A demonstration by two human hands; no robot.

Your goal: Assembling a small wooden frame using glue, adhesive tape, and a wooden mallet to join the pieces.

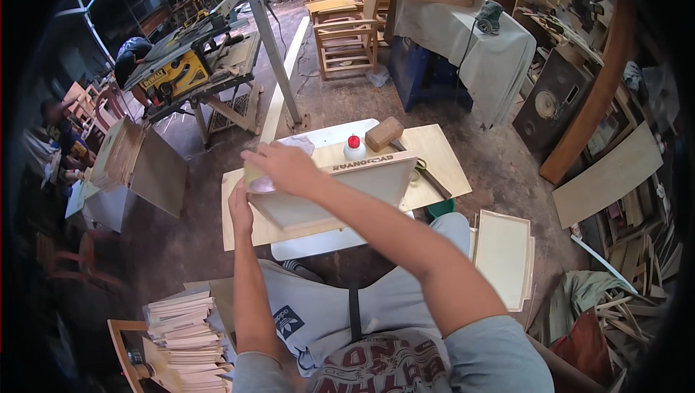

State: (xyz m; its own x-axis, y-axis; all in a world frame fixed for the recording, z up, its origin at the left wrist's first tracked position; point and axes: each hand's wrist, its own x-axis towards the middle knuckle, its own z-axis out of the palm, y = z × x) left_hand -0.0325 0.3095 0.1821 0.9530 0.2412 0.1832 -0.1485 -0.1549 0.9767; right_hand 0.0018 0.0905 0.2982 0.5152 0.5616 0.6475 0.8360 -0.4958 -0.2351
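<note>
A shallow wooden tray (340, 194) with a pale inside stands tilted on a plywood board (445, 158) before me. My right hand (282, 168) reaches across to its left end, closed on a wide yellowish roll of tape (259, 182). At the tray's left corner, my left hand (240, 205) grips the edge just below the tape; part of its fingers is hidden. Behind the tray are a white glue bottle (354, 150) with a red cap and a wooden mallet (384, 134). A dark-handled tool (434, 184) lies by the tray's right end.
A white low table (318, 244) supports the board. Flat panels (503, 255) lie at right, near a green container (441, 208). Thin wood strips (188, 335) are stacked lower left. Farther off stand a table saw (177, 74), wooden chairs (347, 38) and a cloth-covered bench (463, 38).
</note>
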